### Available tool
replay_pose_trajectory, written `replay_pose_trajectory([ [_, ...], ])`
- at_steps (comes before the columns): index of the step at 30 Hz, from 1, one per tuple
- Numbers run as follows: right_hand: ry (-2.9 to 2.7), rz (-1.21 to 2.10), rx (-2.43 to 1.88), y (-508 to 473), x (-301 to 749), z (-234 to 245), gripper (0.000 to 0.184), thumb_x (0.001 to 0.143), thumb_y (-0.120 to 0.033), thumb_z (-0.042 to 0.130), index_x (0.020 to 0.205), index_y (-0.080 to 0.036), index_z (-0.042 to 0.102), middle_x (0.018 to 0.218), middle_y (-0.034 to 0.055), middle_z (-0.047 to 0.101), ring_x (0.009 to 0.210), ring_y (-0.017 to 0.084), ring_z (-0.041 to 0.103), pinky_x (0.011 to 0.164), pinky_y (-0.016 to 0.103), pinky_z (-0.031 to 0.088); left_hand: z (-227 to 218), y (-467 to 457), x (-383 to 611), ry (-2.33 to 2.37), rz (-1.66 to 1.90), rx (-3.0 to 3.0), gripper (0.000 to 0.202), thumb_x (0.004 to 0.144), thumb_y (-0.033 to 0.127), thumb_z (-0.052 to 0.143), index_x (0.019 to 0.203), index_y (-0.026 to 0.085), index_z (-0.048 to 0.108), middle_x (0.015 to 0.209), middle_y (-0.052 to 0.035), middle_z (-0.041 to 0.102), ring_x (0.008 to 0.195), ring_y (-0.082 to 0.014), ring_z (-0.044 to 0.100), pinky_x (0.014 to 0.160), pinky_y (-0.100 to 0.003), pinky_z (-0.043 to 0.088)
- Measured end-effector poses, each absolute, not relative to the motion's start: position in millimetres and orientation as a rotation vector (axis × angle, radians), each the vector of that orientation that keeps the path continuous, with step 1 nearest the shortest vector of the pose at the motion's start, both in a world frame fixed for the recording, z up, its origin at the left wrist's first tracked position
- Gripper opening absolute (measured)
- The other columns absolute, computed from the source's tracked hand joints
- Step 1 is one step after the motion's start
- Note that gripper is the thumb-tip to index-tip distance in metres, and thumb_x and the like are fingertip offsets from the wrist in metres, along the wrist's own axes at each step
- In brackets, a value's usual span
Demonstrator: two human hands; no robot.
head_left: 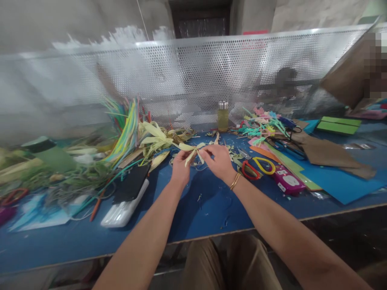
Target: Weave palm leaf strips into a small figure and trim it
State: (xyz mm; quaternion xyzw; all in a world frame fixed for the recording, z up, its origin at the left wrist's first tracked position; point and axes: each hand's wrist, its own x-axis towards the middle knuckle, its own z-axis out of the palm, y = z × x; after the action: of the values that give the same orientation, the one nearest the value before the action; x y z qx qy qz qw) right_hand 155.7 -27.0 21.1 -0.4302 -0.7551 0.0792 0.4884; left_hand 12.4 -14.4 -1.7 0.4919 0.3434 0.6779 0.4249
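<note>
My left hand (181, 164) is closed on a pale yellow-green corn husk piece (191, 150), its strips fanning out like petals. From the other side my right hand (217, 158) pinches the same husk piece near its middle. Both hands hold it just above the blue table (208, 217). Behind them and to the left lies a heap of loose corn husks (157, 135). Small husk scraps (234, 154) are strewn around my right hand. A gold bracelet (235, 181) circles my right wrist.
Left are a black phone (131, 183) on a white case (125, 209), colourful pipe cleaners (125, 129) and a green bottle (50, 155). Right are red-and-yellow-handled scissors (263, 165), a purple box-like item (287, 180) and coloured paper (341, 189). A glass bottle (223, 117) stands behind.
</note>
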Motion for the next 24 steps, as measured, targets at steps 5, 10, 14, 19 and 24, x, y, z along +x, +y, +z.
replay_pose_trajectory([
  [5, -1.482, 0.823, -1.046, -7, 156, 6, 0.054, 0.090, -0.060, 0.038, 0.075, -0.019, 0.070, 0.077, 0.0072, 0.070, 0.075, 0.019, 0.063, 0.070, 0.031, 0.045, 1, -18, 15, 0.802, 1.558, 1.157, 0.042, 0.061, 0.031, 0.079, 0.101, 0.022, 0.069, 0.088, -0.0052, 0.071, 0.083, -0.0185, 0.065, 0.072, -0.029, 0.048],
  [10, -1.365, 0.918, -0.904, -8, 151, 11, 0.031, 0.076, -0.049, 0.062, 0.069, -0.018, 0.066, 0.071, 0.0015, 0.065, 0.069, 0.015, 0.056, 0.068, 0.027, 0.044, 0, -18, 16, 0.774, 1.477, 1.171, 0.040, 0.058, 0.028, 0.082, 0.095, 0.021, 0.067, 0.083, -0.0036, 0.070, 0.076, -0.0163, 0.064, 0.070, -0.027, 0.047],
  [14, -1.308, 0.923, -0.853, -16, 151, 21, 0.028, 0.071, -0.042, 0.067, 0.059, -0.018, 0.057, 0.058, -0.0030, 0.052, 0.060, 0.011, 0.046, 0.062, 0.025, 0.040, -4, -14, 15, 0.721, 1.451, 1.207, 0.033, 0.060, 0.027, 0.082, 0.089, 0.021, 0.068, 0.078, -0.0022, 0.070, 0.072, -0.0141, 0.062, 0.067, -0.025, 0.045],
  [19, -1.292, 0.933, -0.842, -15, 151, 20, 0.027, 0.071, -0.041, 0.067, 0.060, -0.018, 0.056, 0.059, -0.0038, 0.049, 0.059, 0.010, 0.042, 0.060, 0.024, 0.037, -3, -18, 15, 0.744, 1.422, 1.159, 0.028, 0.058, 0.025, 0.083, 0.083, 0.019, 0.071, 0.074, -0.0018, 0.068, 0.073, -0.0146, 0.061, 0.069, -0.025, 0.044],
  [24, -1.370, 0.848, -0.874, -10, 151, 15, 0.029, 0.074, -0.042, 0.064, 0.061, -0.018, 0.057, 0.060, -0.0028, 0.052, 0.060, 0.011, 0.045, 0.061, 0.024, 0.037, 1, -22, 16, 0.665, 1.368, 1.014, 0.025, 0.064, 0.030, 0.076, 0.085, 0.016, 0.071, 0.082, -0.0045, 0.070, 0.078, -0.0169, 0.062, 0.072, -0.028, 0.045],
])
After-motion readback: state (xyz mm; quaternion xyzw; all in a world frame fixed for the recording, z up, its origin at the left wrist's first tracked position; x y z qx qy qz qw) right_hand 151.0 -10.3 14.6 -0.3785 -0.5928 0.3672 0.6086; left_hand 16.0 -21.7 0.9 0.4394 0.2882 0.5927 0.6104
